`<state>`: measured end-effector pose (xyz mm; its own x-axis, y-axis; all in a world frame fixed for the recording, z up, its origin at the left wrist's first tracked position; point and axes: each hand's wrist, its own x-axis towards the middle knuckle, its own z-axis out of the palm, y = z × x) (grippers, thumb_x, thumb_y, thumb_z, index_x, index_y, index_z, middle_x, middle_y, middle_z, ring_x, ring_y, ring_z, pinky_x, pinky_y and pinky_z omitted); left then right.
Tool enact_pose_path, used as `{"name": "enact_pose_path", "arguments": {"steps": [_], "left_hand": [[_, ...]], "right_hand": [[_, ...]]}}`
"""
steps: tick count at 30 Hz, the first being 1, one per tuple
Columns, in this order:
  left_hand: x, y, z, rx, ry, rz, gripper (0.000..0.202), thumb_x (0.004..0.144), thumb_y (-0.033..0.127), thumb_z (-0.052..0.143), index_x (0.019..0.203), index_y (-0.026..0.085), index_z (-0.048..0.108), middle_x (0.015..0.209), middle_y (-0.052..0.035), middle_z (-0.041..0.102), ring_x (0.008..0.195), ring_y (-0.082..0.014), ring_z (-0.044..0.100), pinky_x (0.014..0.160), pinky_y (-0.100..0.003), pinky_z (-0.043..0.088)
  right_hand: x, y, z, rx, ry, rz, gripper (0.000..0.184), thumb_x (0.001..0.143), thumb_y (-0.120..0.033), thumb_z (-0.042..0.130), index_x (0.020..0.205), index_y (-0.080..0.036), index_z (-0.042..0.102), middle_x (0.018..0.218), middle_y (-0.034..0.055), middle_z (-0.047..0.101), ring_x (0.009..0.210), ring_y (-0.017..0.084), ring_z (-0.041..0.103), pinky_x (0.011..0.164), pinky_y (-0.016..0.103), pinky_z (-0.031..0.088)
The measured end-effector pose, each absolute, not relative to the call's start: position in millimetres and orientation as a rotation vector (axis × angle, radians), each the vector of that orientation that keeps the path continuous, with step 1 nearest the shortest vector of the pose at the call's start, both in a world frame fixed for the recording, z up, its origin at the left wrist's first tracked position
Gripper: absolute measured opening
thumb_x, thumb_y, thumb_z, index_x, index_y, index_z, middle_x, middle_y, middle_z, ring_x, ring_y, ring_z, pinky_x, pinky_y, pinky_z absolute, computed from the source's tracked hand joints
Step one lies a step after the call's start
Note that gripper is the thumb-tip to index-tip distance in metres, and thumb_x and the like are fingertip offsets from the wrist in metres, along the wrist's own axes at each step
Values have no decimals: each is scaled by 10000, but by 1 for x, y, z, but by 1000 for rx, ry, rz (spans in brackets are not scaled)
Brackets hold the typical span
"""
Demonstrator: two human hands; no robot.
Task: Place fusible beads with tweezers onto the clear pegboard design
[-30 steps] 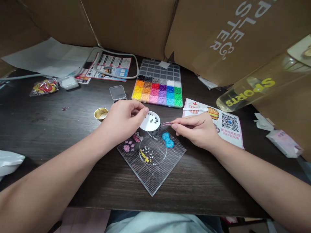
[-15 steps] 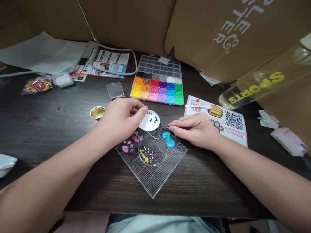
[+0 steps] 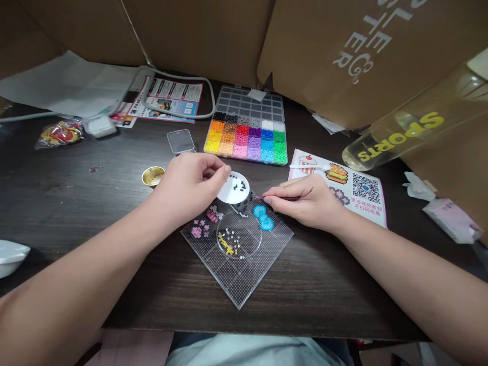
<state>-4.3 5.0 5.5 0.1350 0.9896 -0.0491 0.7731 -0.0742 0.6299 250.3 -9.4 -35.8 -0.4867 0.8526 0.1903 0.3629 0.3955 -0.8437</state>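
My left hand (image 3: 190,183) pinches the edge of a small white dish (image 3: 233,188) holding a few black beads. My right hand (image 3: 305,201) is closed on thin tweezers (image 3: 260,197) whose tip points at the clear square pegboard (image 3: 244,274). On the pegboard lie pink bead shapes (image 3: 202,229), a blue bead bow (image 3: 262,217) and a clear round lid (image 3: 239,235) with white and yellow beads under it.
A compartment box of coloured beads (image 3: 247,137) stands behind the dish. A pattern card (image 3: 343,185) lies to the right, with a SPORTS bottle (image 3: 400,137) above it. A gold cap (image 3: 153,176), a small clear box (image 3: 180,141), leaflets and cardboard boxes are at the back.
The view shifted slightly. The white dish has slid a little up and left in my left hand's pinch. My right hand with the tweezers stays by the pegboard's upper edge.
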Motion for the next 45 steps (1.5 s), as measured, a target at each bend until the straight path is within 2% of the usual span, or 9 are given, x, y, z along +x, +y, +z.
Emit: {"name": "enact_pose_path", "arguments": {"steps": [9, 15, 22, 31, 38, 45], "left_hand": [[-5, 7, 2, 1917, 1666, 558, 235, 935, 382, 659, 829, 232, 806, 705, 27, 770, 663, -158, 662, 637, -312, 413], [-5, 6, -5, 1950, 1561, 563, 289, 958, 418, 625, 850, 216, 801, 765, 11, 796, 718, -176, 708, 671, -325, 443], [-5, 2, -3, 1908, 1478, 618, 300, 959, 430, 624, 826, 220, 791, 720, 24, 779, 646, -155, 669, 637, -318, 434], [-5, 1, 3, 1887, 1511, 587, 298, 963, 436, 620, 852, 220, 794, 753, 6, 792, 671, -168, 675, 661, -313, 450], [-5, 2, 5, 1887, 1543, 562, 291, 961, 435, 618, 863, 226, 796, 768, -6, 798, 694, -180, 689, 687, -316, 473], [-5, 2, 0, 1813, 1472, 550, 327, 970, 478, 623, 894, 215, 802, 787, -11, 802, 679, -172, 677, 654, -314, 467]], "right_hand": [[249, -10, -35, -1032, -2014, 1027, 159, 927, -200, 752, 912, -154, 903, 797, 81, 836, 622, 160, 756, 534, 219, 572], [243, -18, -28, -1051, -1818, 1025, 143, 886, -145, 780, 905, -207, 908, 636, 21, 771, 526, 124, 672, 483, 220, 541], [237, -22, -32, -1006, -1731, 1080, 129, 871, -154, 819, 952, -206, 904, 659, 23, 784, 539, 112, 691, 508, 196, 582], [241, -22, -32, -1028, -1714, 1059, 142, 866, -157, 813, 960, -214, 904, 654, 18, 781, 533, 116, 689, 504, 206, 594], [243, -25, -33, -1064, -1762, 886, 164, 865, -168, 807, 974, -240, 908, 668, 23, 779, 547, 145, 685, 493, 261, 590], [237, -27, -34, -964, -1824, 758, 151, 880, -154, 796, 966, -217, 904, 691, 25, 791, 547, 138, 685, 499, 255, 588]]}}
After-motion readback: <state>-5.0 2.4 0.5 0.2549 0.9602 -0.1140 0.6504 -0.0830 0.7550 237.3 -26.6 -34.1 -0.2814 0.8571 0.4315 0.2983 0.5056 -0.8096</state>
